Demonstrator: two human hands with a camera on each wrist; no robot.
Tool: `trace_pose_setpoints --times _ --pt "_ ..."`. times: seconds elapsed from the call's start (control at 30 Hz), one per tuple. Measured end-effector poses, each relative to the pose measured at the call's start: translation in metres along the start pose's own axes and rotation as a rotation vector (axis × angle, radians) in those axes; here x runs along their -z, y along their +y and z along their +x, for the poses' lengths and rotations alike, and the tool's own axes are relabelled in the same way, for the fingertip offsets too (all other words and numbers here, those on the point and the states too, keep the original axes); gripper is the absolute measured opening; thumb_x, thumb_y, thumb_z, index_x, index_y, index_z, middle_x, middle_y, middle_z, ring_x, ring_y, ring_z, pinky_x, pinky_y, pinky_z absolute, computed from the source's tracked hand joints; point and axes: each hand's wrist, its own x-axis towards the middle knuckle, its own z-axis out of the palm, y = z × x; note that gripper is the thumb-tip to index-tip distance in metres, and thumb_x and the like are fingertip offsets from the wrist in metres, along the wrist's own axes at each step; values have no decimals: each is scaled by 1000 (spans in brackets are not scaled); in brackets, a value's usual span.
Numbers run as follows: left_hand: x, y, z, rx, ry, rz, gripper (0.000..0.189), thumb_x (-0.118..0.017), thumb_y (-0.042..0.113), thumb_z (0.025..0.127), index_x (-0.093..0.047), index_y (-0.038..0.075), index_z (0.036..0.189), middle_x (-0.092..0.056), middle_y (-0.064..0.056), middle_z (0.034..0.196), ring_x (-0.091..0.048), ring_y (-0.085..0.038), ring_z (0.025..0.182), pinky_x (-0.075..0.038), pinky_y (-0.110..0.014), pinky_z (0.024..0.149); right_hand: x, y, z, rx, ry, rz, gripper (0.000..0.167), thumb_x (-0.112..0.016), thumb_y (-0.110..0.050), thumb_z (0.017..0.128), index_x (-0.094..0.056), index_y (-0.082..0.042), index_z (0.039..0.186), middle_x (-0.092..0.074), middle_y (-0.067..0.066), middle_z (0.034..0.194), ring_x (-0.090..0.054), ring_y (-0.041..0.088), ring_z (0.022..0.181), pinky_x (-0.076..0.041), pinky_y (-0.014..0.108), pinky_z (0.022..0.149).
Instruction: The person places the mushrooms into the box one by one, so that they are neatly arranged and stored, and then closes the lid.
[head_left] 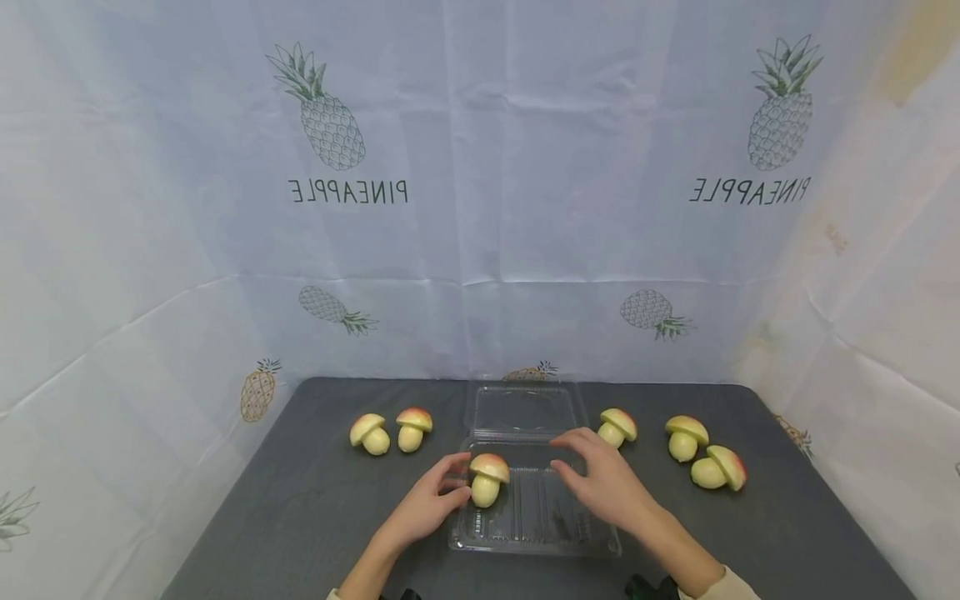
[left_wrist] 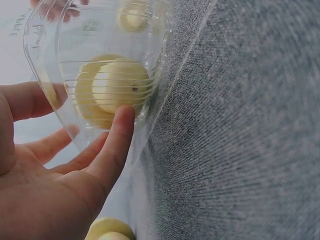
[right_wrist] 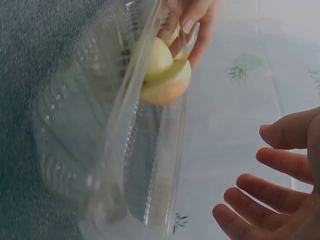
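A toy mushroom (head_left: pixel 486 492) with a pale yellow stem and red-tinged cap stands in the left part of a clear plastic container (head_left: pixel 534 546), whose lid (head_left: pixel 525 410) lies folded back. My left hand (head_left: pixel 429 504) is at the container's left edge beside this mushroom. In the left wrist view, one finger (left_wrist: pixel 121 127) of it touches the outer wall, and the thumb (left_wrist: pixel 32 97) reaches over the rim. Whether it touches the mushroom, I cannot tell. Above the container's right side hovers my right hand (head_left: pixel 603 479), fingers spread and loosely bent, holding nothing.
Two more mushrooms, one tilted (head_left: pixel 369 434) and one upright (head_left: pixel 413 428), are left of the container on the dark table (head_left: pixel 300 517). On the right are a mushroom (head_left: pixel 617 427) near my right hand and two others (head_left: pixel 686 437) close together. A pineapple-print curtain (head_left: pixel 480 233) hangs behind.
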Motion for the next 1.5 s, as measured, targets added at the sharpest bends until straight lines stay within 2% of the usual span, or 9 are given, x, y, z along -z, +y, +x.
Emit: trace_pose_setpoints --times 0.3,0.53,0.63,0.8,1.07,1.3,1.5 --pt "1 0 1 4 -3 -7 53 -60 12 103 -41 -2 150 -49 -25 138 -60 -39 119 -58 -35 80 11 9 1 16 47 -26 25 -74 -16 95 -71 -16 119 -65 -3 118 -64 25 108 -55 44 84" --pt "0 2 -2 11 -3 -60 54 -60 9 102 -40 -3 151 -49 -27 139 -59 -42 119 -58 -39 81 19 16 -1 44 99 -29 25 -76 -13 93 -72 -15 117 -67 -2 114 -65 19 101 -57 45 82" --pt "-1 2 -2 5 4 -66 53 -60 8 102 -40 -3 150 -49 -27 138 -59 -41 119 -58 -35 80 21 20 -1 41 105 -30 25 -75 -13 93 -72 -16 118 -67 -1 115 -65 20 102 -58 44 83" --pt "-1 2 -2 -11 10 -64 52 -60 7 101 -41 -4 149 -50 -27 137 -60 -40 117 -57 -31 78 27 28 -1 23 114 -37 24 -74 -13 94 -71 -15 119 -66 3 117 -66 24 102 -57 44 82" --pt "0 0 -2 -10 3 -60 53 -59 8 102 -40 -4 150 -49 -28 138 -60 -42 118 -58 -35 79 37 39 -3 -2 136 -48 25 -73 -16 96 -71 -10 120 -65 8 122 -67 27 99 -57 44 80" --pt "0 0 -2 -7 1 -66 53 -59 8 102 -40 -3 150 -49 -27 139 -59 -42 119 -58 -37 79 42 52 0 25 171 -27 24 -72 -12 96 -71 -6 119 -66 13 119 -66 34 103 -58 48 81" --pt "0 1 -3 -1 4 -63 53 -60 8 102 -41 -3 150 -49 -27 139 -59 -42 119 -58 -37 80 43 63 3 20 203 -62 26 -72 -12 96 -70 -1 120 -65 15 117 -63 37 102 -56 50 77"
